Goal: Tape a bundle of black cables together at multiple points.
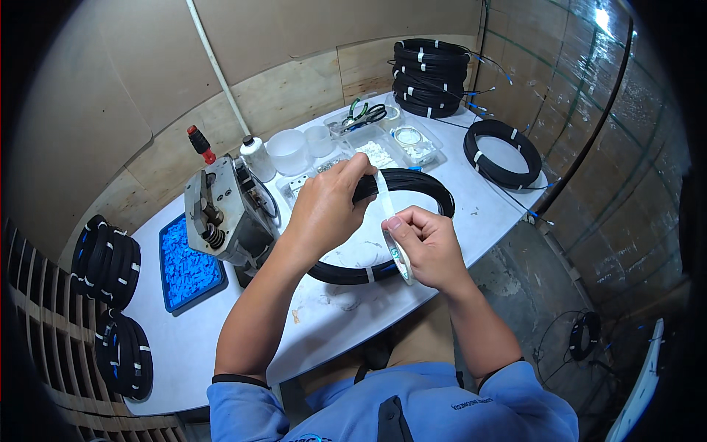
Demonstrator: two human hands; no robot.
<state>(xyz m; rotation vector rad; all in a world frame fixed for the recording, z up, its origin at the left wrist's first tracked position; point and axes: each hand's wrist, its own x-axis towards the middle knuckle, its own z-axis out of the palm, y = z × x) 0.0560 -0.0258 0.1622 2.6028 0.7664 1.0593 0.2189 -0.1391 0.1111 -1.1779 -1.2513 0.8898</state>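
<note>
A black cable coil point(412, 180) rests on the white table in front of me. My left hand point(331, 202) is closed on the coil's far left part, and its fingertips press the end of a white tape strip point(384, 196) against the cable. That strip runs taut, down and to the right, to a roll of white tape point(398, 259). My right hand point(427, 243) is shut on this roll, just above the coil's right side. The coil's left side is partly hidden behind my left hand and forearm.
A metal bench machine point(234, 214) stands left, beside a blue tray point(169, 295) of small blue parts. Clear bins point(401, 158) and scissors point(374, 114) lie at the back. Taped coils stand in a stack point(431, 77); another coil point(480, 163) lies right. More coils point(107, 261) hang left.
</note>
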